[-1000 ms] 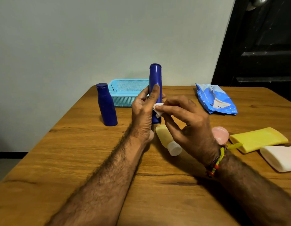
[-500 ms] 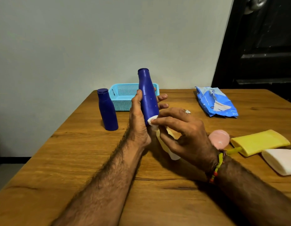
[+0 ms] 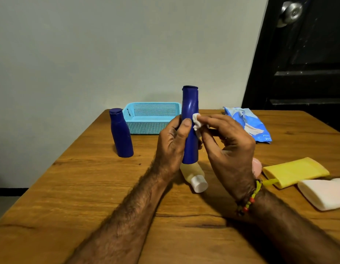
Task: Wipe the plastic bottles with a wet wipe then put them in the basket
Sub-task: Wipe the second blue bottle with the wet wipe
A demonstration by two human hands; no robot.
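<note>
— Step in hand? Wiping, by the look of it. Nearest, just below the held blue bottle (image 3: 190, 119): a pale yellow bottle (image 3: 193, 174) lying flat on the table (image 3: 89, 187), white cap toward the camera.

— And the hands? Left hand (image 3: 173, 143) curled round the held blue bottle's lower body, keeping it upright. Right hand (image 3: 226, 141) pinching a wet wipe (image 3: 196, 122) against that bottle's right side, about mid-height.

— Next move? Probably rubbing round the remaining surface, then carrying it back into the basket (image 3: 152, 119), directly behind the held blue bottle.

— Anything else waiting? Left of the held blue bottle, a second blue bottle (image 3: 121, 133), standing beside the basket. To the right, a yellow bottle (image 3: 294, 171) and a white one (image 3: 325, 193), lying flat; behind those, the wipes packet (image 3: 247, 124).
</note>
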